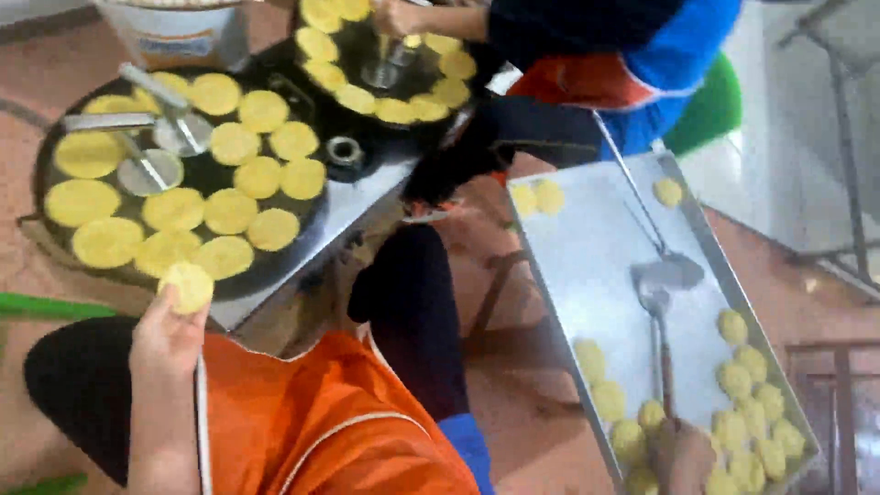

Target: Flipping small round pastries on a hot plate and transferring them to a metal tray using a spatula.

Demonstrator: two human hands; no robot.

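We found the near griddle (pixel 55 238) crowded with flat yellow discs (pixel 229 211) and two metal presses (pixel 151 170), leaving bare surface only around the centre. The steel tray (pixel 587 247) offered open room across its middle, bounded by dough balls (pixel 752 403) and two crossed spatulas (pixel 660 275).

The tray (pixel 587 238) is dull brushed metal, the griddle (pixel 316 215) matt black, the dough discs (pixel 229 211) soft and floury-matt.

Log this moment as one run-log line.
left hand: holds flat round yellow dough disc at round black griddle edge | right hand: grips long metal spatula over rectangular metal tray of yellow dough balls
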